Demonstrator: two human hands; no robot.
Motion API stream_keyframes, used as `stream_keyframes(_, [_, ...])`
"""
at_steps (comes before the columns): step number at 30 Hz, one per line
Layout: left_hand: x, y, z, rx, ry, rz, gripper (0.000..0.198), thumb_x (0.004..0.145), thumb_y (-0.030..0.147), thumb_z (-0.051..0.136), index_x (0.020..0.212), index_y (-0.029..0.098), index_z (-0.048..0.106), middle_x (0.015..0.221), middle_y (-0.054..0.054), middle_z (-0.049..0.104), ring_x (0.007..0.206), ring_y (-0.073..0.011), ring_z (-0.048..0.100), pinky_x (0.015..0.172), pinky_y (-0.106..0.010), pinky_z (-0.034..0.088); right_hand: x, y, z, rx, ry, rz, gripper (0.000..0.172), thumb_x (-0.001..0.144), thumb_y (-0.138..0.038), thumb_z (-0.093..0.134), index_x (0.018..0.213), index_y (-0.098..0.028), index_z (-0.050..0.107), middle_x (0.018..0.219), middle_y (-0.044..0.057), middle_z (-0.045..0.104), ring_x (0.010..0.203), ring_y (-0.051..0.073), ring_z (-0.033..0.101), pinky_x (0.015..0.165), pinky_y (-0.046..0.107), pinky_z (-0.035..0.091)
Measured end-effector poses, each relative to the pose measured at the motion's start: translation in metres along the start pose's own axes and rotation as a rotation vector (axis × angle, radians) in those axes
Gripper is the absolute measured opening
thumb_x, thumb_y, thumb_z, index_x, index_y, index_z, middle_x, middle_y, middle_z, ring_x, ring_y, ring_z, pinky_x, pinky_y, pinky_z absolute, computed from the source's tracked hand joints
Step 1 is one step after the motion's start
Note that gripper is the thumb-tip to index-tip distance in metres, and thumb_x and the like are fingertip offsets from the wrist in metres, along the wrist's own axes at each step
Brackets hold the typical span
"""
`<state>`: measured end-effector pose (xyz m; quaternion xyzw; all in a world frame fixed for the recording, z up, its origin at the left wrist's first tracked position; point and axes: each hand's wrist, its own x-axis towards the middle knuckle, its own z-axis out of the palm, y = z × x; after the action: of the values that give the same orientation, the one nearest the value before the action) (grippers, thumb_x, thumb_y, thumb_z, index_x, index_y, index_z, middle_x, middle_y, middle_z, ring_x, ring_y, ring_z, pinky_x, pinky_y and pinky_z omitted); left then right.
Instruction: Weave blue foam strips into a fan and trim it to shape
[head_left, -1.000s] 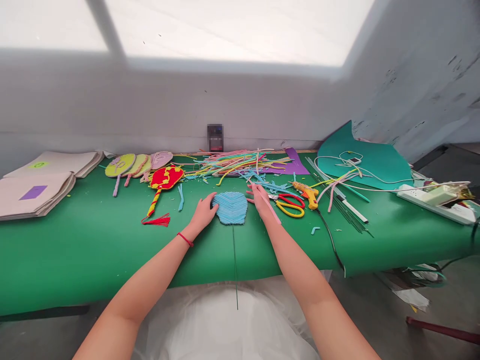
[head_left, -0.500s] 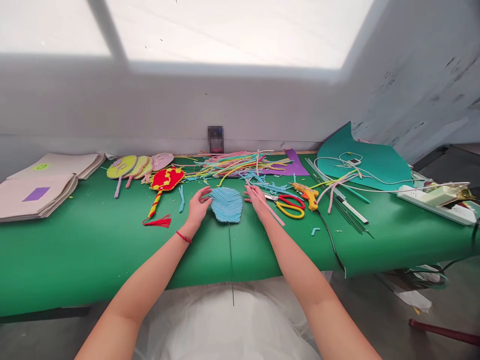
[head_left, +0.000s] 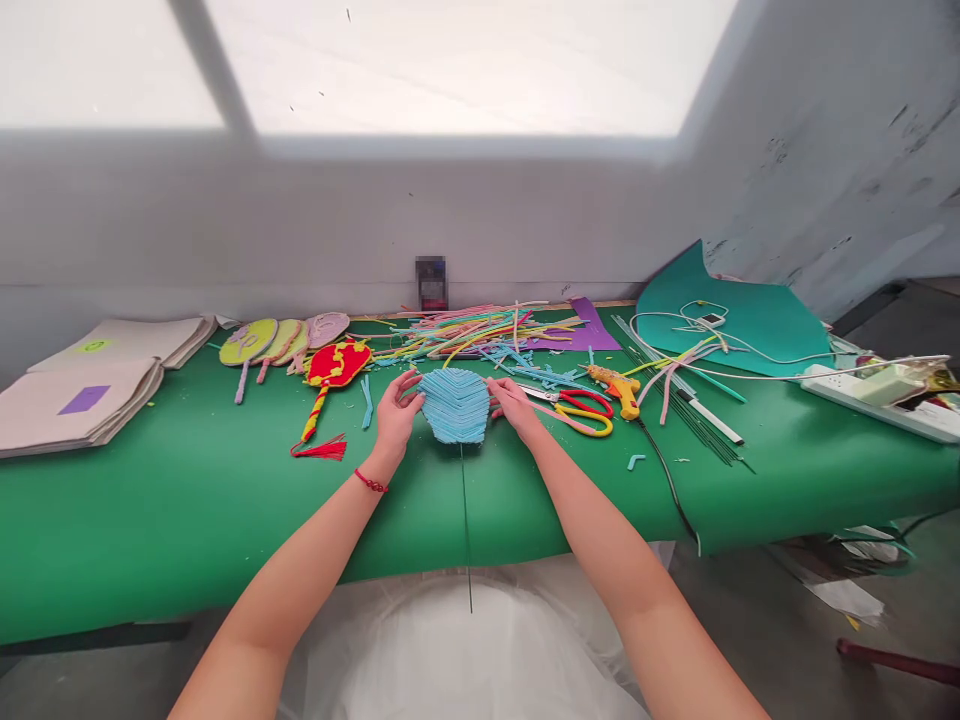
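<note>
A blue fan-shaped panel [head_left: 454,408] of pipe cleaners laid in a V pattern is in front of me, with a thin green wire stem [head_left: 466,530] running down from its lower edge toward my lap. My left hand [head_left: 397,412] grips the panel's left edge between thumb and fingers. At the right edge, my right hand [head_left: 514,406] has its fingertips pinched together against the panel. A pink pipe cleaner [head_left: 564,416] trails from that hand over the scissors [head_left: 581,407], which have red and yellow handles.
Left are finished fans, one a red and yellow fan [head_left: 337,364] with a tassel, and paper stacks [head_left: 112,390]. Behind lie a heap of pipe cleaners [head_left: 480,328] and blue scraps. A yellow glue gun [head_left: 619,390], green wires and a power strip [head_left: 885,400] are on the right.
My right hand has moved left to the panel's right edge, bringing the pink pipe cleaner along. The panel looks slightly raised and tilted. The view has shifted a little.
</note>
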<state>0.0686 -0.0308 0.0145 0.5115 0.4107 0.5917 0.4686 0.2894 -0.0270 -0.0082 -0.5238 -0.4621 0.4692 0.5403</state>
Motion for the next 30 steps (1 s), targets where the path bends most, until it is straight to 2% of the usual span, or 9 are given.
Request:
stream_keyframes(3, [-0.002, 0.003, 0.003, -0.11, -0.024, -0.083, 0.063, 0.07, 0.03, 0.073, 0.128, 0.021, 0.051, 0.128, -0.012, 0.059, 0.1, -0.0194, 0.063, 0.079, -0.029, 0.051, -0.003, -0.003, 0.0, 0.07, -0.012, -0.097, 0.043, 0.063, -0.054, 0.073, 0.08, -0.023, 0.049, 0.071, -0.004, 0.051, 0.063, 0.011, 0.051, 0.047, 0.021, 0.042])
stream_keyframes(5, [-0.002, 0.002, 0.004, -0.194, -0.047, -0.185, 0.06, 0.073, 0.035, 0.071, 0.127, 0.021, 0.052, 0.123, -0.011, 0.062, 0.097, -0.0176, 0.064, 0.077, -0.027, 0.051, -0.004, -0.005, -0.001, 0.118, 0.003, -0.126, 0.044, 0.061, -0.052, 0.075, 0.08, -0.023, 0.046, 0.069, -0.006, 0.047, 0.06, 0.01, 0.048, 0.049, 0.022, 0.042])
stream_keyframes(8, [-0.002, -0.001, 0.006, -0.242, -0.126, -0.324, 0.048, 0.075, 0.041, 0.069, 0.115, 0.018, 0.06, 0.109, -0.01, 0.068, 0.088, -0.0155, 0.066, 0.073, -0.025, 0.051, -0.003, -0.007, -0.002, 0.135, 0.048, -0.138, 0.045, 0.06, -0.052, 0.075, 0.078, -0.024, 0.044, 0.066, -0.007, 0.044, 0.058, 0.011, 0.046, 0.051, 0.024, 0.042])
stream_keyframes(10, [-0.003, -0.004, 0.007, -0.215, -0.208, -0.369, 0.042, 0.072, 0.041, 0.072, 0.105, 0.017, 0.063, 0.104, -0.009, 0.069, 0.083, -0.0154, 0.066, 0.071, -0.026, 0.051, -0.003, -0.008, -0.002, 0.136, 0.058, -0.147, 0.045, 0.06, -0.051, 0.075, 0.078, -0.024, 0.043, 0.067, -0.006, 0.044, 0.058, 0.011, 0.046, 0.052, 0.024, 0.042])
stream_keyframes(13, [-0.005, -0.007, 0.007, -0.197, -0.273, -0.379, 0.042, 0.067, 0.038, 0.077, 0.1, 0.017, 0.064, 0.099, -0.007, 0.07, 0.077, -0.0153, 0.066, 0.072, -0.028, 0.052, -0.004, -0.01, -0.002, 0.168, 0.044, -0.16, 0.043, 0.06, -0.048, 0.076, 0.078, -0.024, 0.044, 0.068, -0.006, 0.044, 0.06, 0.011, 0.047, 0.054, 0.024, 0.041])
stream_keyframes(17, [-0.004, -0.007, 0.005, -0.194, -0.27, -0.382, 0.041, 0.064, 0.034, 0.079, 0.098, 0.016, 0.064, 0.091, -0.005, 0.07, 0.071, -0.0145, 0.065, 0.069, -0.029, 0.052, -0.006, -0.012, -0.002, 0.185, 0.037, -0.14, 0.043, 0.061, -0.047, 0.076, 0.082, -0.025, 0.045, 0.074, -0.004, 0.049, 0.066, 0.012, 0.05, 0.057, 0.023, 0.042])
stream_keyframes(26, [-0.002, -0.014, 0.005, -0.177, -0.318, -0.442, 0.039, 0.069, 0.039, 0.076, 0.095, 0.012, 0.066, 0.089, -0.01, 0.072, 0.072, -0.017, 0.068, 0.068, -0.03, 0.054, -0.007, -0.013, -0.002, 0.189, 0.049, -0.193, 0.044, 0.059, -0.046, 0.078, 0.077, -0.024, 0.044, 0.073, -0.005, 0.047, 0.062, 0.011, 0.048, 0.056, 0.024, 0.042])
stream_keyframes(30, [-0.002, -0.015, 0.004, -0.175, -0.243, -0.421, 0.039, 0.067, 0.038, 0.078, 0.093, 0.011, 0.068, 0.091, -0.012, 0.073, 0.074, -0.0204, 0.069, 0.069, -0.033, 0.056, -0.011, -0.014, 0.002, 0.176, -0.032, -0.101, 0.044, 0.062, -0.049, 0.075, 0.08, -0.024, 0.043, 0.073, -0.005, 0.048, 0.065, 0.011, 0.05, 0.054, 0.023, 0.043])
